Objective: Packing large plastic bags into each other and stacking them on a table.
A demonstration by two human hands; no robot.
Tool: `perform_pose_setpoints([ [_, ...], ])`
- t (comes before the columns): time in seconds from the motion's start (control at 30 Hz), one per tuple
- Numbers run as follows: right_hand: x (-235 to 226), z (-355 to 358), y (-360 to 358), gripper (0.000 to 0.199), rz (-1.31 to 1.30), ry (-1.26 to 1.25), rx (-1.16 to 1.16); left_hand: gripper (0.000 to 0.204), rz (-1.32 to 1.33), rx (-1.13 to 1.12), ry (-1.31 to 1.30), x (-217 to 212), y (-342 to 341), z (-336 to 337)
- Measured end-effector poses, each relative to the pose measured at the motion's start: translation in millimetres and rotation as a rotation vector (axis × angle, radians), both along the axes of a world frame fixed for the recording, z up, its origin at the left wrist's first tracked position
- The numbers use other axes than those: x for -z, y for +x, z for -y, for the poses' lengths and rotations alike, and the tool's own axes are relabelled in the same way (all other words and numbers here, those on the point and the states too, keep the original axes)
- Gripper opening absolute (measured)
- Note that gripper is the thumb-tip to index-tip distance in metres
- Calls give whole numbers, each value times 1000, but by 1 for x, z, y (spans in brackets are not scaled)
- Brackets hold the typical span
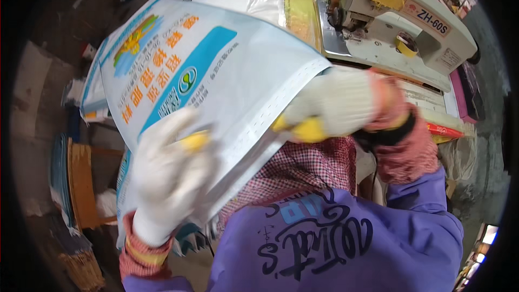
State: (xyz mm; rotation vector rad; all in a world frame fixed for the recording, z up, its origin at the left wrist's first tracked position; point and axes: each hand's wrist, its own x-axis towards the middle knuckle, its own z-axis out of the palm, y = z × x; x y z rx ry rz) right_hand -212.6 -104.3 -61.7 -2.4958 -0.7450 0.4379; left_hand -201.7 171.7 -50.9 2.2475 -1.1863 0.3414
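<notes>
A large white and blue woven sack (216, 70) with orange print is spread in front of me, its stitched hem slanting down toward my lap. My right hand (330, 105), in a pale knit glove with yellow fingertips, is closed on the hem near the sack's right corner. Lower left, my left hand (173, 165), in a similar white glove, lies over the sack's printed face. It is blurred, but its fingers look apart, with one yellow fingertip showing. Part of the sack beneath this hand is hidden.
A white industrial sewing machine (400, 16) stands on the bench at the upper right, with a roll of yellow tape (406, 44) on its bed. Beside it lies a yellow printed bag (300, 13). A wooden stool or frame (81, 184) stands at the left.
</notes>
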Motion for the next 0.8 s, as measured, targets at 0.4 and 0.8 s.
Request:
perform_pose_setpoints([
  [0.4,77,28,44,48,12,-180,471,31,-1022,-735,-627,125,-115,-116],
  [0.8,100,11,85,45,-105,216,594,44,-979,-589,-921,11,-58,-112],
])
